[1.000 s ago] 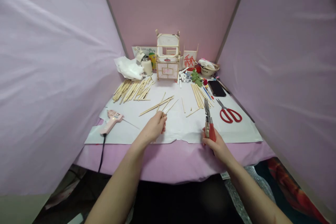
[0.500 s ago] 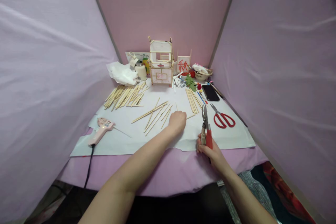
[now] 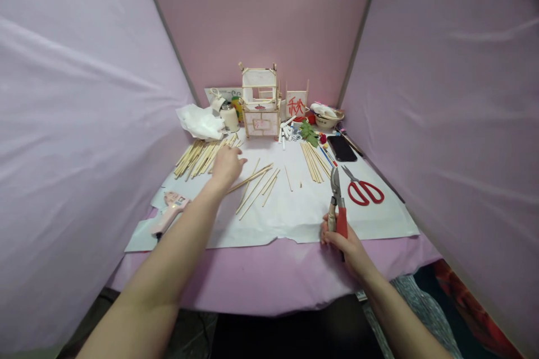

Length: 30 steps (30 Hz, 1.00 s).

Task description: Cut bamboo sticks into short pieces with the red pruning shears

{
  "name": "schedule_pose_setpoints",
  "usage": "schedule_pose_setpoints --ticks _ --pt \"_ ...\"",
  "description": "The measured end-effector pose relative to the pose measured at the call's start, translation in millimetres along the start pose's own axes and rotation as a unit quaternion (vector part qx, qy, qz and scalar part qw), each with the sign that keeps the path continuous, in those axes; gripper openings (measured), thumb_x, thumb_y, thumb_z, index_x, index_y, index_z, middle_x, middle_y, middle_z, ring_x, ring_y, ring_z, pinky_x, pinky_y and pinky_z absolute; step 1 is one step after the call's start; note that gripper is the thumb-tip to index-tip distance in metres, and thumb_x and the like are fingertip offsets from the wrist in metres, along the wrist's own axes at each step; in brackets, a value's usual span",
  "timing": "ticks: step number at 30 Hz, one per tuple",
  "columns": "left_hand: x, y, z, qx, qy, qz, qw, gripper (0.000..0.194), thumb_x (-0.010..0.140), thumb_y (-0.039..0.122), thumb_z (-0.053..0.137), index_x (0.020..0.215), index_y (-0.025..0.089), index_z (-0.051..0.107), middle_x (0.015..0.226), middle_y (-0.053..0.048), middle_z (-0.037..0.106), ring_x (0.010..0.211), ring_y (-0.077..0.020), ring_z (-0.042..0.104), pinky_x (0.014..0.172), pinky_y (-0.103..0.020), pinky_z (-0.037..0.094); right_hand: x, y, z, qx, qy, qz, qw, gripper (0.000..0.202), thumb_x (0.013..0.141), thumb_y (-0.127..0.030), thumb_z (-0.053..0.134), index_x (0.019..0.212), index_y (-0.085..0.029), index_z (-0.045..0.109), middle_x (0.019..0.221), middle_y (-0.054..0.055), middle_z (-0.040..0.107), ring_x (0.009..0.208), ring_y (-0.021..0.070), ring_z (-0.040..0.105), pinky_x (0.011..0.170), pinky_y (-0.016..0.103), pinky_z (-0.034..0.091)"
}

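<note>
Wooden sticks lie in a thick pile at the left of the table in my head view, with more in the middle and a row at the right. My left hand is over the pile's right edge, thumb apart from the fingers; I cannot tell whether it grips a stick. My right hand, well apart from it, is closed around red-handled shears, blades pointing away from me.

My left forearm partly covers the pink glue gun. Red-handled scissors lie right of the shears, with a black phone behind. At the back stand a stick-framed model and a panel with a red character; a white bag and a jar sit to their left, green leaves and a bowl to their right.

A white sheet covers most of the pink cloth. Lilac fabric hangs at both sides, and a pink wall closes the back.
</note>
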<state>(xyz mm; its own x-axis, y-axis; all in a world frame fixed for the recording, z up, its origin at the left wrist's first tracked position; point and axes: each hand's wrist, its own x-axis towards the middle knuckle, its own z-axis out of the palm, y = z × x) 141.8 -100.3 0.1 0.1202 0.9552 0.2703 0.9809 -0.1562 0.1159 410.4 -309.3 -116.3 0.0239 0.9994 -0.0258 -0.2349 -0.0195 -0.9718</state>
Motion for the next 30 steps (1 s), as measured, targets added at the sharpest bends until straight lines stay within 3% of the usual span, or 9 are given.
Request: schedule_pose_setpoints --ticks 3,7,10,13,17,21,25,30 --pt "-16 46 24.4 -0.025 -0.045 0.083 0.995 0.028 0.089 0.037 0.055 0.097 0.014 0.071 0.096 -0.007 0.062 0.091 -0.0155 0.052 0.090 -0.028 0.039 0 -1 3 -0.012 0.005 -0.001 1.000 0.027 0.080 -0.024 0.059 0.104 -0.023 0.047 0.074 -0.002 0.051 0.065 0.0158 0.049 0.064 0.029 0.039" --pt "-40 118 65.5 -0.035 -0.076 0.146 0.986 0.034 0.081 0.043 0.062 0.090 0.012 0.072 0.093 -0.012 0.063 0.093 -0.0226 0.055 0.085 -0.032 0.043 0 -6 6 -0.041 0.012 -0.003 0.999 0.027 0.078 -0.024 0.059 0.102 -0.022 0.046 0.074 -0.003 0.049 0.064 0.0147 0.048 0.063 0.029 0.038" --pt "-49 145 83.8 -0.010 -0.072 0.142 0.987 0.031 0.084 0.032 0.056 0.099 0.008 0.069 0.100 -0.016 0.062 0.102 -0.0276 0.054 0.086 -0.036 0.043 3 -13 4 -0.078 0.003 0.009 0.997 0.030 0.078 -0.027 0.059 0.104 -0.021 0.045 0.075 -0.003 0.050 0.064 0.0145 0.046 0.063 0.029 0.037" --pt "-50 145 88.4 -0.015 -0.083 0.146 0.986 0.027 0.086 0.019 0.048 0.101 0.007 0.067 0.100 -0.016 0.062 0.102 -0.0268 0.054 0.085 -0.036 0.043 8 -20 -2 -0.145 0.022 0.004 0.989 0.032 0.077 -0.030 0.059 0.105 -0.020 0.046 0.078 -0.002 0.051 0.066 0.0152 0.047 0.064 0.029 0.039" --pt "-50 123 82.1 -0.057 -0.071 0.127 0.988 0.027 0.088 0.020 0.045 0.095 0.010 0.069 0.096 -0.014 0.064 0.097 -0.0239 0.056 0.087 -0.034 0.042 21 -27 -12 -0.215 0.078 -0.009 0.973 0.036 0.074 -0.032 0.061 0.105 -0.020 0.047 0.084 0.000 0.053 0.070 0.0167 0.049 0.067 0.031 0.040" --pt "-52 111 74.8 -0.085 -0.053 0.129 0.986 0.024 0.088 0.024 0.048 0.096 0.014 0.068 0.097 -0.011 0.064 0.099 -0.0225 0.056 0.090 -0.032 0.042 32 -32 -15 -0.202 0.093 -0.009 0.975 0.037 0.075 -0.034 0.061 0.106 -0.018 0.048 0.078 0.000 0.052 0.065 0.0159 0.048 0.063 0.031 0.039" --pt "-50 127 75.9 -0.061 -0.087 0.152 0.983 0.028 0.085 0.030 0.054 0.103 0.011 0.067 0.102 -0.014 0.064 0.103 -0.0254 0.056 0.089 -0.034 0.043 32 -32 -11 -0.200 0.101 -0.006 0.975 0.037 0.075 -0.035 0.062 0.105 -0.018 0.049 0.077 0.000 0.053 0.064 0.0162 0.048 0.063 0.031 0.039" --pt "-45 149 82.0 -0.033 -0.136 0.162 0.977 0.026 0.084 0.011 0.046 0.101 0.003 0.065 0.099 -0.019 0.065 0.098 -0.0274 0.059 0.082 -0.035 0.046 26 -31 -15 -0.211 0.099 -0.009 0.972 0.039 0.073 -0.035 0.064 0.105 -0.019 0.050 0.079 0.000 0.054 0.067 0.0170 0.049 0.065 0.032 0.040"
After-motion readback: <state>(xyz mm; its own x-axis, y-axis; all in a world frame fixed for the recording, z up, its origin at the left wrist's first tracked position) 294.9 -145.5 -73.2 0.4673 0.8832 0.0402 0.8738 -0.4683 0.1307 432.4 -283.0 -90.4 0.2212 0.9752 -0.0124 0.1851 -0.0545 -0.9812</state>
